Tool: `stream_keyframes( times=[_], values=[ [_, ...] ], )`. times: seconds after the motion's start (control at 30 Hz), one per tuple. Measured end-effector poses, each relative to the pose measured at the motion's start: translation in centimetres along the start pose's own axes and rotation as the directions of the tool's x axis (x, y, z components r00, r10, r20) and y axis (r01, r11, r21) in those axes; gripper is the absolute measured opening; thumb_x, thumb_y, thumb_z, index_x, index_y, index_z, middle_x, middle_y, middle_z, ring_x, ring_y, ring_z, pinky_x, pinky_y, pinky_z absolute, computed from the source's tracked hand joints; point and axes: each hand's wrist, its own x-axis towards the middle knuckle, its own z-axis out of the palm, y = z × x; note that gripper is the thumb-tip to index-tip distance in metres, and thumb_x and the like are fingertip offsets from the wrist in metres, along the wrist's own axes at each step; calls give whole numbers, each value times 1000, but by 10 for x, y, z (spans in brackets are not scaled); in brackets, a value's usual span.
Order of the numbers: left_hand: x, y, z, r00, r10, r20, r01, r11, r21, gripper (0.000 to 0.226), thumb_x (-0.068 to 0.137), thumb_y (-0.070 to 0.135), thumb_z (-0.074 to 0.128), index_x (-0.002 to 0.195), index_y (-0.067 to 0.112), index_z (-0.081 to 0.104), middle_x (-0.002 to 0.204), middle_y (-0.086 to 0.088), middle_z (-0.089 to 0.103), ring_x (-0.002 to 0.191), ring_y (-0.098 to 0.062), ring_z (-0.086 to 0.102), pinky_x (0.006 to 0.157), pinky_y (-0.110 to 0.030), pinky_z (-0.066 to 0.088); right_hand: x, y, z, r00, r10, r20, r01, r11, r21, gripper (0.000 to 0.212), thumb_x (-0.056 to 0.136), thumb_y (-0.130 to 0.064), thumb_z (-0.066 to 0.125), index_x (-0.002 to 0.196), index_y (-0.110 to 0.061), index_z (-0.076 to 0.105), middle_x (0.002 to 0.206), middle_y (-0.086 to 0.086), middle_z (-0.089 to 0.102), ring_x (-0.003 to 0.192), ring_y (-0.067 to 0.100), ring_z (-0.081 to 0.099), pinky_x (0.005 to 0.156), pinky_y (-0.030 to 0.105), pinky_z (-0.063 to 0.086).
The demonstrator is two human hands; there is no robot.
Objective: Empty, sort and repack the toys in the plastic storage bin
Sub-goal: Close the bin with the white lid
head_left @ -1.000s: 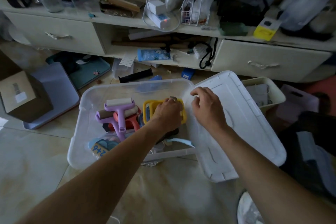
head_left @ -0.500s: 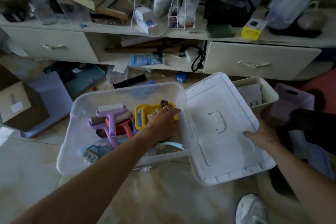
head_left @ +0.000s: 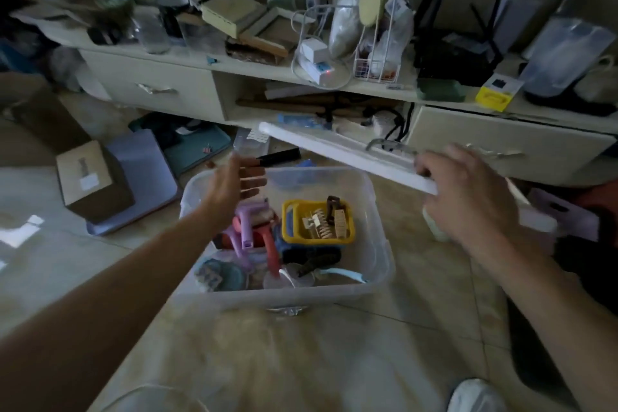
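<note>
Toys fill the clear plastic storage bin (head_left: 378,244), which sits on the tiled floor (head_left: 83,264) just ahead of the person, its top uncovered. Nearest in the bin lie a pale blue handle (head_left: 341,274) and some dark pieces too dim to name. Further in, a yellow basket (head_left: 291,227) holds small wooden bits, and beside it on the left lie a purple roller (head_left: 247,221) and a red-handled one (head_left: 271,247). Above the bin's far left corner the left hand (head_left: 237,184) hovers with fingers spread and relaxed, holding nothing; it is blurred. To the right, the right hand (head_left: 468,194) grips the edge of the white lid (head_left: 334,147), held up tilted over the bin's far right side. Beyond on the left, a cardboard box (head_left: 90,177) rests on a lavender lid (head_left: 143,170). Farthest back stands a cream cabinet (head_left: 160,90) with drawers and a cluttered top.
</note>
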Motion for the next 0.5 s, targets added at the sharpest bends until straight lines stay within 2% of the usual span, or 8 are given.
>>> stream_keyframes(
  times=[0.1, 0.17, 0.2, 0.27, 0.33, 0.4, 0.47, 0.5],
  values=[
    [-8, 24, -48, 973, -228, -17, 200, 886, -419, 70, 100, 62, 20, 117, 7, 60, 123, -22, 65, 104, -37, 65, 78, -43, 53, -3, -50, 25, 974, -213, -82, 216, 976, 26, 18, 83, -3, 49, 92, -14, 61, 84, 3, 48, 76, 23, 47, 59, 30, 29],
    [-14, 31, -79, 959, -282, 7, 235, 786, -572, 77, 95, 71, 23, 124, 6, 53, 123, -22, 61, 105, -39, 60, 78, -46, 50, -12, -77, 62, 952, -302, -58, 304, 952, 40, 17, 83, -2, 52, 94, -13, 59, 83, 5, 45, 77, 25, 45, 60, 34, 31],
    [-17, 32, -93, 949, -314, 2, 257, 774, -579, 76, 94, 72, 25, 125, 7, 50, 116, -22, 61, 99, -38, 59, 75, -45, 48, -18, -88, 81, 942, -331, -55, 333, 941, 53, 18, 82, -2, 55, 96, -14, 57, 84, 6, 44, 78, 26, 46, 62, 36, 35],
    [-15, 25, -125, 913, -393, -112, 338, 879, -335, 70, 95, 66, 35, 126, 5, 51, 97, -20, 61, 82, -32, 59, 66, -38, 46, -33, -108, 112, 918, -392, -55, 395, 916, 64, 19, 83, -5, 54, 98, -16, 54, 87, 6, 46, 80, 27, 48, 67, 38, 40],
    [-12, 13, -151, 870, -394, -297, 440, 891, 108, 70, 92, 57, 52, 133, 0, 53, 96, -19, 64, 76, -31, 61, 66, -35, 50, -48, -121, 132, 886, -457, -77, 462, 882, 95, 14, 83, -7, 49, 92, -16, 54, 84, 8, 48, 76, 29, 50, 65, 40, 43],
    [-10, -1, -167, 866, -339, -369, 480, 770, 421, 64, 89, 58, 60, 128, 7, 56, 107, -17, 64, 87, -33, 64, 74, -39, 54, -56, -124, 145, 861, -502, -78, 508, 853, 120, 11, 77, -5, 55, 84, -14, 56, 80, 9, 49, 72, 31, 49, 62, 43, 44],
    [-17, -7, -168, 850, -420, -317, 525, 629, 574, 54, 88, 64, 57, 115, 17, 56, 103, -14, 65, 88, -33, 66, 69, -38, 56, -60, -115, 153, 828, -559, 30, 546, 819, 178, 25, 67, -12, 71, 88, -14, 58, 84, 7, 49, 76, 30, 49, 65, 41, 43],
    [-21, -9, -168, 824, -486, -292, 546, 541, 639, 59, 86, 68, 57, 109, 14, 58, 99, -14, 66, 86, -33, 68, 67, -39, 58, -61, -106, 156, 798, -593, 112, 565, 799, 205, 35, 65, -23, 76, 94, -16, 59, 89, 4, 50, 79, 27, 50, 68, 39, 43]
  ],
)
